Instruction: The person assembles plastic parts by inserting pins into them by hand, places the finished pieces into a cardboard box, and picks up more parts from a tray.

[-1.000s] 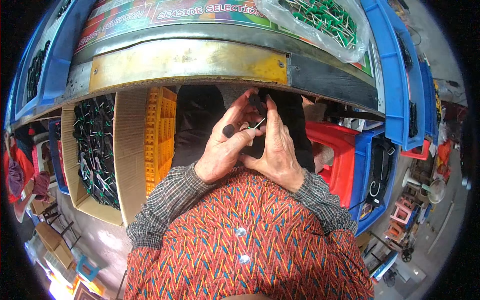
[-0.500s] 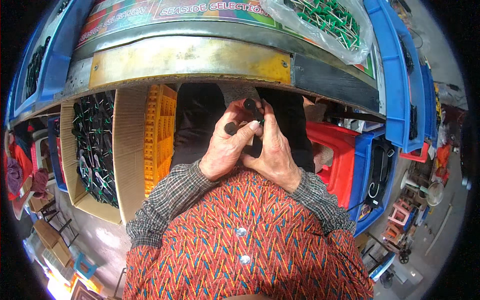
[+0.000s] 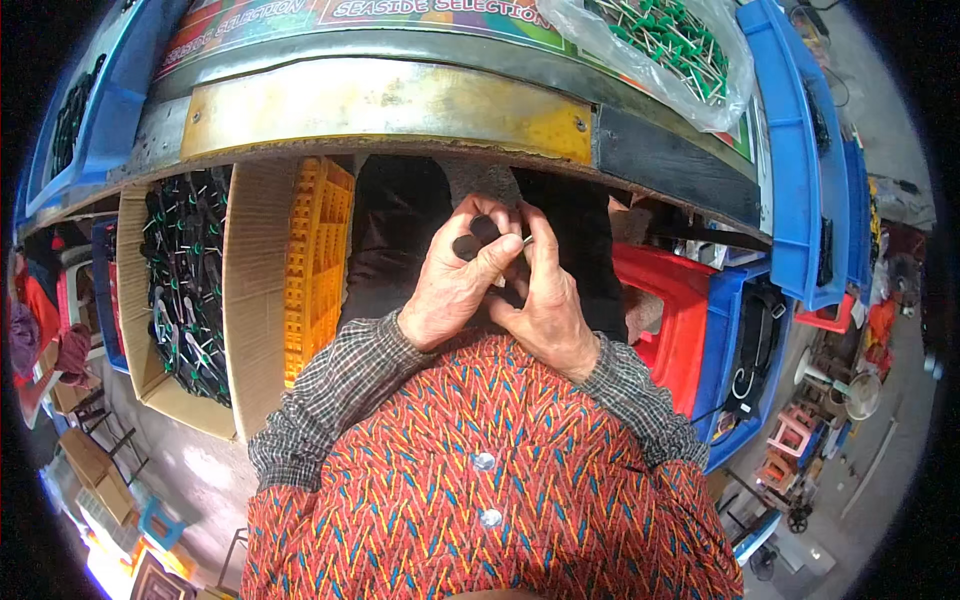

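My left hand [image 3: 447, 290] is closed around a black piece with round, dark ends; one round end [image 3: 484, 228] stands out between the fingers, and another [image 3: 466, 247] sits just beside it. A thin silver pin [image 3: 528, 241] shows between my left thumb tip and the fingers of my right hand [image 3: 553, 310], which is closed on it. Both hands meet over my lap, below the table edge. My palms and fingers hide most of the black piece. A clear plastic bag [image 3: 740, 85] on the table holds many green-headed silver pins [image 3: 690, 50].
The table's metal-faced edge [image 3: 390, 105] crosses in front of me. Left below stand a cardboard box [image 3: 262, 290] of black pieces with green bits and an orange crate [image 3: 318, 270]. To the right are a red plastic stool [image 3: 660, 300], a blue bin [image 3: 745, 350] and a blue tray [image 3: 795, 150].
The black piece has turned in my left hand, so its two round ends now lie closer together. The silver pin has come into sight by my right fingers. The view has shifted slightly.
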Tool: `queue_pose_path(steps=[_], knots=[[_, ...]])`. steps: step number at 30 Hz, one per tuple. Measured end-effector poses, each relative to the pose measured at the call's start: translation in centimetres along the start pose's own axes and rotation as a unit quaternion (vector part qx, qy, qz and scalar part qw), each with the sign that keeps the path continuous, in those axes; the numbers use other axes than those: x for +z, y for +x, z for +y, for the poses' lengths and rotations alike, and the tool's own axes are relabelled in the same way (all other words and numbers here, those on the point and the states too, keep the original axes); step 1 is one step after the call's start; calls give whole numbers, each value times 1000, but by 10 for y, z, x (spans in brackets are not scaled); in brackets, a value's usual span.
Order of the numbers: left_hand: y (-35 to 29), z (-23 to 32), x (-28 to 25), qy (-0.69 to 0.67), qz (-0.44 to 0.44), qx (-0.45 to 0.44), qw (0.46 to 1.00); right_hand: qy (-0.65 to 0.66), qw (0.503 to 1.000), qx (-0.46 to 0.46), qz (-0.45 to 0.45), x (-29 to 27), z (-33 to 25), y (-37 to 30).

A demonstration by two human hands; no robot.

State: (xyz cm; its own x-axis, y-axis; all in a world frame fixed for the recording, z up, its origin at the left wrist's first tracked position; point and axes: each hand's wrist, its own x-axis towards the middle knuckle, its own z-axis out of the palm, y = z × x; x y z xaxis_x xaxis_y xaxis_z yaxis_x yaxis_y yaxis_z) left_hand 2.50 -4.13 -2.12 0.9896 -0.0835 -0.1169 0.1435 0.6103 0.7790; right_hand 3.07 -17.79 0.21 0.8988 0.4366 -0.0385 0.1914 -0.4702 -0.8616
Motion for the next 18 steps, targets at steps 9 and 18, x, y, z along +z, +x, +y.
queue_pose_path(steps=[9,18], knots=[[-1,3,-8,-12,17,-15,1000,125,988,92,-10,-15,0,-1],[-11,12,-7,-70,68,-32,995,283,948,143,-23,-20,-10,1]])
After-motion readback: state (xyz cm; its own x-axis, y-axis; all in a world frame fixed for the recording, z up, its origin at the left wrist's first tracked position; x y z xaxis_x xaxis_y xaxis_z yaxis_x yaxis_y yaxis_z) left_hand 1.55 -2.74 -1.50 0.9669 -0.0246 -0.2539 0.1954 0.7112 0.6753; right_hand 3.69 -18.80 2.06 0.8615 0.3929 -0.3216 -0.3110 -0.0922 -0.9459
